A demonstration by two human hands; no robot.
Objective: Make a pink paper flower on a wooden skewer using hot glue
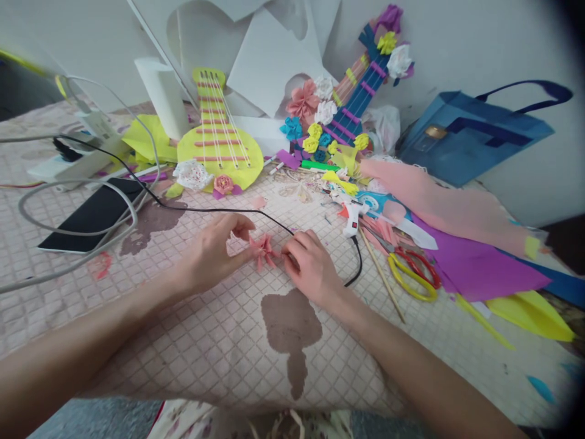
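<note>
A small pink paper flower (264,250) with narrow pointed petals is between my two hands, just over the quilted cloth. My left hand (212,251) reaches in from the left; its thumb tip touches the flower's edge while the bent fingers stay apart from the thumb. On the other side, my right hand (311,266) has its fingers curled together against the flower's right edge. Its fingertips are partly hidden, so the exact grip shows poorly. A black cord (214,210) runs behind the flower and passes under my right hand.
A white glue gun (351,219), scissors (414,277) and a wooden stick (384,277) lie right. Behind stand a yellow paper guitar (219,146) and a blue one (354,110) with paper flowers. Further out are a blue bag (475,140), purple paper (484,262) and a black phone-like slab (91,216).
</note>
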